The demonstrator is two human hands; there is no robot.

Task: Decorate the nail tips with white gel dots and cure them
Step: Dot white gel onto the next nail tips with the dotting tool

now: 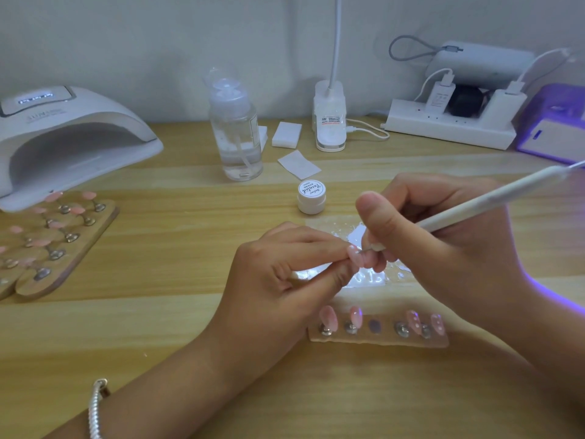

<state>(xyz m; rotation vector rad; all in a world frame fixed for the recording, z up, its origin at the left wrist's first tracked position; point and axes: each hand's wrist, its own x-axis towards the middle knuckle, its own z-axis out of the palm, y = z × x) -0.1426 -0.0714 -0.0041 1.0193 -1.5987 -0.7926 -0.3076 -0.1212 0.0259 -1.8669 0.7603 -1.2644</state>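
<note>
Pinches a pink nail tip (pixel 353 254) in the left hand (pixel 278 274). Grips a white dotting pen (pixel 493 198) in the right hand (pixel 443 239), metal point against that nail tip.

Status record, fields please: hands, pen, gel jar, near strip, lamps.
left hand: pinches one pink almond-shaped nail tip
right hand: holds long white dotting pen, point at that tip
gel jar: small round white jar, lid on, behind hands
near strip: flat wooden holder strip, four pink tips mounted, right two white-dotted, one slot bare
lamps: white arched curing lamp left; purple-glowing lamp right
</note>
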